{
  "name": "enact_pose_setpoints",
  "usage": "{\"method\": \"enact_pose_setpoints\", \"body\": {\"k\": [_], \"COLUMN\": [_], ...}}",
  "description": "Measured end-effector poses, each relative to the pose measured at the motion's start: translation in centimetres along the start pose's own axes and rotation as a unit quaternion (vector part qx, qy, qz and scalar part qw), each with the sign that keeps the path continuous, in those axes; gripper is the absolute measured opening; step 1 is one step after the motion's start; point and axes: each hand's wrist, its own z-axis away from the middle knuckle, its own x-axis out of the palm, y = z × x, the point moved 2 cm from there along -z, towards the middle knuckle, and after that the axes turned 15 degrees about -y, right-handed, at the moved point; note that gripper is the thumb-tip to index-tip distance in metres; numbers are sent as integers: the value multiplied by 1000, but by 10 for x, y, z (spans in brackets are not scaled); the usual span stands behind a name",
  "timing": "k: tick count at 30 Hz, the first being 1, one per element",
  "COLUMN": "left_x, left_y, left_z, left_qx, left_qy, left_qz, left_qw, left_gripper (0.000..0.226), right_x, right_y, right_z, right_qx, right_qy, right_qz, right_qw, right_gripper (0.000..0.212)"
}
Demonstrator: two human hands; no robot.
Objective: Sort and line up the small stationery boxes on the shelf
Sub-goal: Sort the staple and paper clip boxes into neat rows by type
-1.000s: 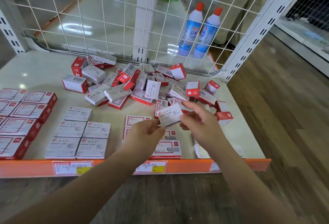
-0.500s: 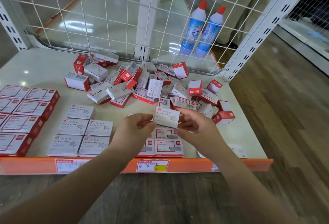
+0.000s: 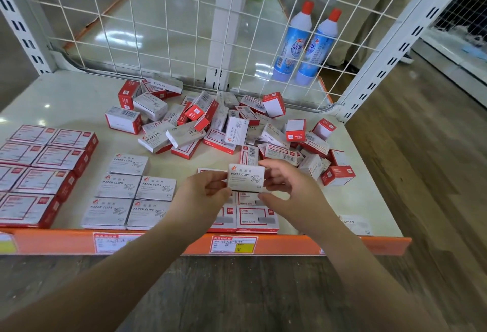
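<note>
Centrally, in the head view, both hands hold one grey paper-clip box [image 3: 246, 177] in the air above the shelf [image 3: 66, 99], label face up toward the camera. The left hand [image 3: 203, 194] pinches the box's left end between thumb and fingertips; the right hand [image 3: 287, 186] grips its right end, fingers curled round the edge. Holding it by the two ends leaves the printed face readable, presumably so the box can be identified and squared before placement.

All other positions are given relative to this held box. Directly beneath it, partly hidden by the hands, lies a short row of red-bordered staple boxes [image 3: 257, 218] against the orange shelf lip [image 3: 52, 242]. To its left sits the paper-clip group [image 3: 129, 194], five matching grey boxes laid flat in two touching columns, faces up; the likely destination is the vacant spot at the far end of the right column. Farther left, larger red-edged boxes [image 3: 39, 170] are already lined up in rows. Behind and to the right of the held box spreads the unsorted pile [image 3: 224, 126], boxes tilted, overlapping and lying on various faces. Beyond the pile, behind the wire mesh back [image 3: 147, 28], stand two blue bottles [image 3: 303, 44]. Judging by the pile, sorting is well short of finished.
</note>
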Motion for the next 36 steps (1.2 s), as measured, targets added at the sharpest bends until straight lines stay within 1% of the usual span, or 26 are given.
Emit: {"method": "enact_pose_setpoints", "body": {"k": [3,4,6,9,15,17,21,25,30,36], "left_x": [-2,-3,-6,-15,-42,-53,-75,-91,-98,-105], "left_y": [2,3,5,5,-11,-18,-27,-31,-36,-39], "left_z": [2,3,6,8,13,16,21,26,30,28], "left_qx": [6,9,18,23,5,4,8,-5,-3,11], "left_qy": [0,2,12,37,49,57,72,64,40,24], "left_qz": [-24,-48,-130,-249,-377,-409,-441,-465,-455,-443], "left_qw": [1000,999,991,968,925,911,895,883,889,896], "left_gripper": [32,34,38,42,37,35,32,35,38,38], "right_x": [0,1,1,3,7,9,15,24,38,53], "right_y": [-2,-3,-6,-11,-27,-30,-38,-46,-54,-59], "right_z": [0,0,-1,-4,-16,-23,-39,-56,-72,-88], "right_qx": [-2,-1,1,2,16,20,12,1,7,1], "right_qy": [5,4,0,-5,-17,-19,-17,-20,-47,-78], "right_qz": [0,0,2,-2,4,13,24,30,26,18], "right_qw": [1000,1000,1000,1000,1000,1000,1000,999,999,997], "right_gripper": [45,44,43,40,34,36,42,45,47,36]}}
